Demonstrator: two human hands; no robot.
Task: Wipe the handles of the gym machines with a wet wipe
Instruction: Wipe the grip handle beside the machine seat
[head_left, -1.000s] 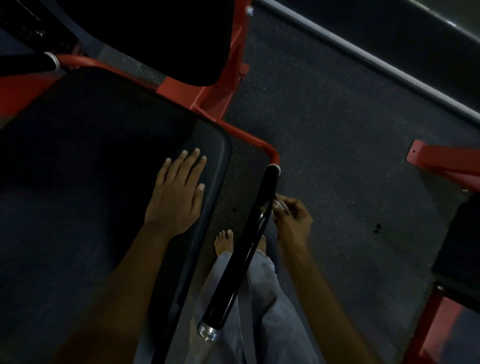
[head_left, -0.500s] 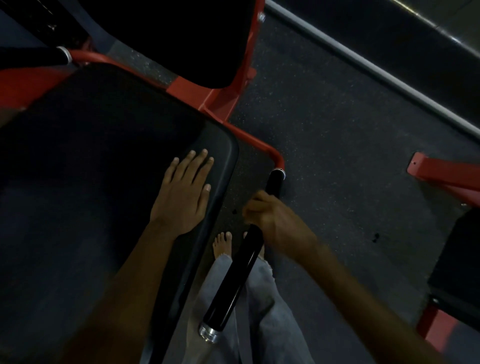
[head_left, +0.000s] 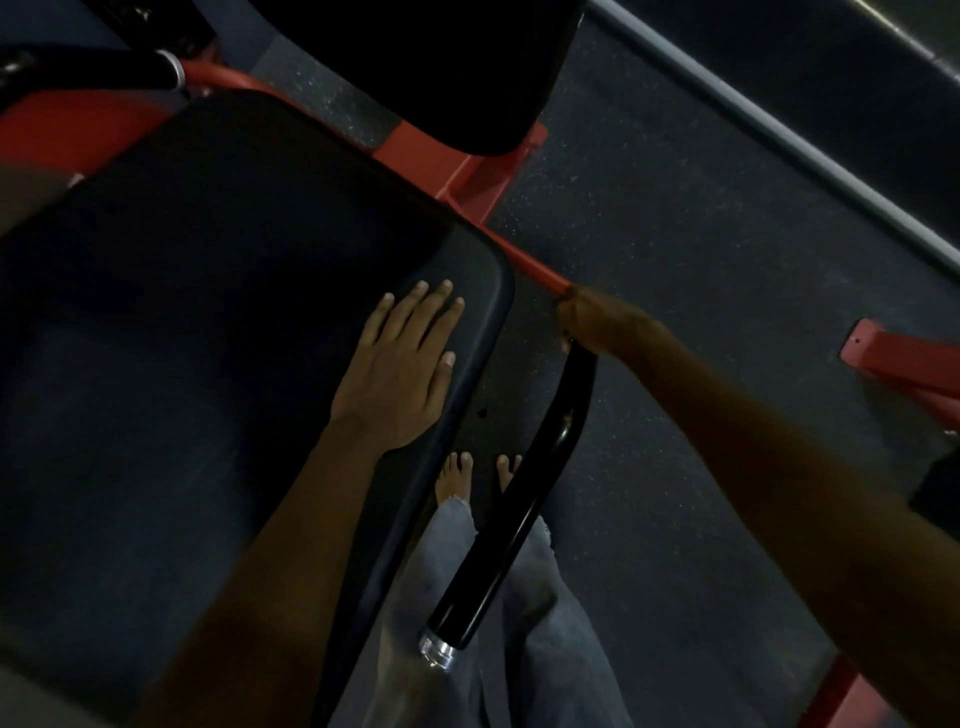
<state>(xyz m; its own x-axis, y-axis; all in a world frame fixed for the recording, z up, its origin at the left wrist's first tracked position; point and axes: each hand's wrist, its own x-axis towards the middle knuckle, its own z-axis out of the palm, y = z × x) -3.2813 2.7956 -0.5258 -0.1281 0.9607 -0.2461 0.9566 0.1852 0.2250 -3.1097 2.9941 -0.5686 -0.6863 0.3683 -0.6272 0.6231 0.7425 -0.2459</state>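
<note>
A black handle (head_left: 524, 499) with a chrome end cap runs from bottom centre up to a red frame tube (head_left: 535, 273). My right hand (head_left: 597, 325) is curled round the handle's upper end, where it meets the red tube. The wet wipe is hidden under that hand. My left hand (head_left: 402, 371) rests flat, fingers straight, on the right edge of the black seat pad (head_left: 208, 312).
A second black handle (head_left: 104, 73) sits at the top left. A black back pad (head_left: 441, 67) stands above the seat. Red frame parts (head_left: 904, 358) of another machine lie at the right. My bare feet (head_left: 457, 475) stand on the dark rubber floor.
My right hand has slid up the black handle from its middle to the top end by the red tube. My left hand stays flat on the seat pad.
</note>
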